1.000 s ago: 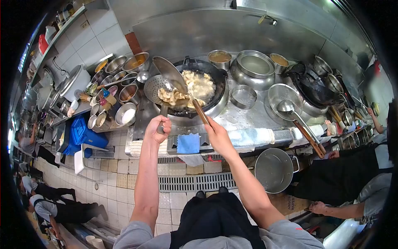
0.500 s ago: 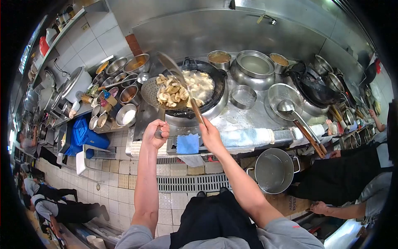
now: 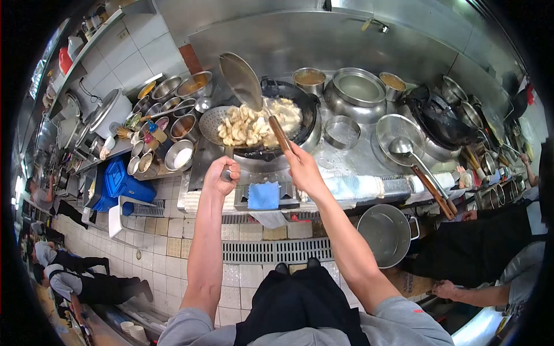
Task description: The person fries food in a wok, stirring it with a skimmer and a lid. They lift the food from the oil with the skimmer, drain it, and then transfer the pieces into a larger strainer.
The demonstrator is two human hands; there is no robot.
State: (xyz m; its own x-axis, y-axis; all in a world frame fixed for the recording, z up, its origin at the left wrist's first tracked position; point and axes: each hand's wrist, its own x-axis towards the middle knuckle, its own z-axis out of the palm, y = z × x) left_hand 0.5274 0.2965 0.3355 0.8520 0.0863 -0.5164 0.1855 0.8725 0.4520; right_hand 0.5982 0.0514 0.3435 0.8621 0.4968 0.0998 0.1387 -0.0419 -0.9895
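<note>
My left hand [image 3: 221, 176] is closed around the handle of a wide perforated skimmer [image 3: 211, 128], which sits at the left rim of a black wok [image 3: 311, 115]. Pale sliced pieces [image 3: 245, 126], perhaps mushrooms, are heaped on the skimmer and toward the wok's middle. My right hand [image 3: 304, 168] grips the wooden handle of a second round skimmer [image 3: 241, 79]. Its broad grey head is raised and tilted above the heap. Bubbly, foamy liquid [image 3: 287, 109] shows in the wok's right part.
Bowls of ingredients [image 3: 179, 154] crowd the left counter. A big steel pot [image 3: 356, 95], a metal ring [image 3: 341, 132] and a strainer with a ladle [image 3: 400, 145] stand rightward. A deep pot [image 3: 385, 235] sits low at right, beside a co-worker's dark apron [image 3: 456, 245].
The right-hand skimmer has turned from nearly edge-on to show its broad face. The pale pieces now form a wider heap toward the wok's middle. The whole view has shifted slightly.
</note>
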